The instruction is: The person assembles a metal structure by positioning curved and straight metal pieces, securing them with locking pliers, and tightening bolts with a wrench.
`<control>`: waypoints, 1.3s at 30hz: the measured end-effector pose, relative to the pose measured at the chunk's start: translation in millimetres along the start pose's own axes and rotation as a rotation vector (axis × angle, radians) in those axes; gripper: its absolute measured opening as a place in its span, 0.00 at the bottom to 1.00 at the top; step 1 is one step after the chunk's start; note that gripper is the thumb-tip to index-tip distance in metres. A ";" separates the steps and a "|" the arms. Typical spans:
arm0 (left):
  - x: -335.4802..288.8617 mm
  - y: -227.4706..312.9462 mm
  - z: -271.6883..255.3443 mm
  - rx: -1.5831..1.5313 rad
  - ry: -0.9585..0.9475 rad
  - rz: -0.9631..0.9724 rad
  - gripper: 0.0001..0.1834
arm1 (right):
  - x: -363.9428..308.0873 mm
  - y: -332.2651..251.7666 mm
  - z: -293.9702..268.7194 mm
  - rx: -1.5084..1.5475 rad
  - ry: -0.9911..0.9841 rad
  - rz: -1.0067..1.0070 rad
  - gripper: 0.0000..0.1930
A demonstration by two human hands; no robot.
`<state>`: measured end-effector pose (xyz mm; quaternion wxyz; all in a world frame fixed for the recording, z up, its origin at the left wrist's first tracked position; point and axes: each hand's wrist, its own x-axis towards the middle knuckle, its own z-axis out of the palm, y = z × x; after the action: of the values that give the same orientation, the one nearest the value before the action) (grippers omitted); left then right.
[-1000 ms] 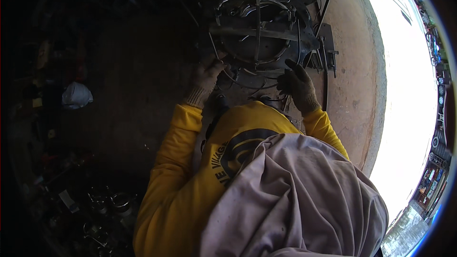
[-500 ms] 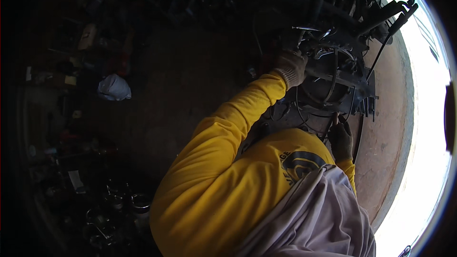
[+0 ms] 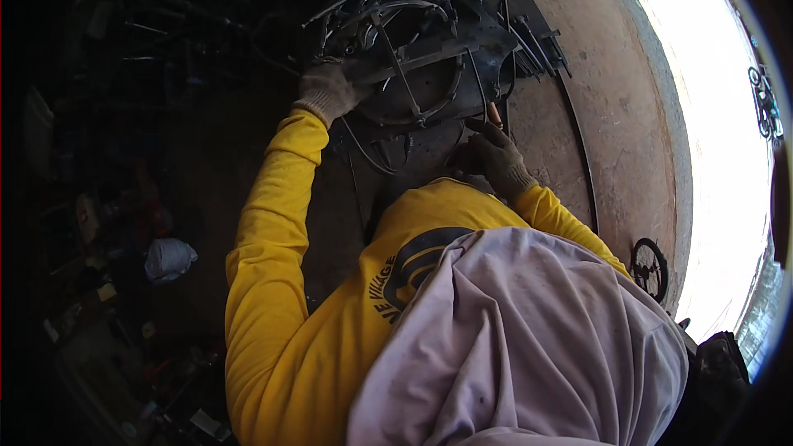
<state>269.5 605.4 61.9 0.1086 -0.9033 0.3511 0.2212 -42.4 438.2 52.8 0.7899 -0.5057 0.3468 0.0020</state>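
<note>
A dark metal assembly [image 3: 425,57] is standing in front. The gloved left hand [image 3: 329,92] is resting at its left side, the right hand [image 3: 498,158] is hovering near its lower right edge; whether either is grasping, I cannot tell. Between them, a thin cable [image 3: 368,159] is curving.

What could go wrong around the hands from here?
The left hand is at the metal frame, where shadow could hide a sharp edge or pinch point.
The right hand shows what looks like a bare fingertip beyond its glove, which might get scraped.
The thin cable looping below the frame might snag a glove.
</note>
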 end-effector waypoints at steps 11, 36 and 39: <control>1.2 -9.2 -5.4 -0.191 0.140 0.269 0.33 | -12.6 1.4 35.5 0.043 0.110 -0.036 0.21; -25.1 -15.0 -48.9 -0.407 0.100 0.375 0.23 | 2.3 -32.3 21.9 -0.069 0.164 -0.047 0.19; -29.8 -9.4 -55.4 -0.429 0.072 0.361 0.23 | 3.1 -36.0 16.0 -0.080 0.173 -0.041 0.18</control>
<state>274.3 610.2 125.1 -0.1388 -0.8357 0.4552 0.2740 -18.5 432.4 83.7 0.7362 -0.5419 0.4030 -0.0441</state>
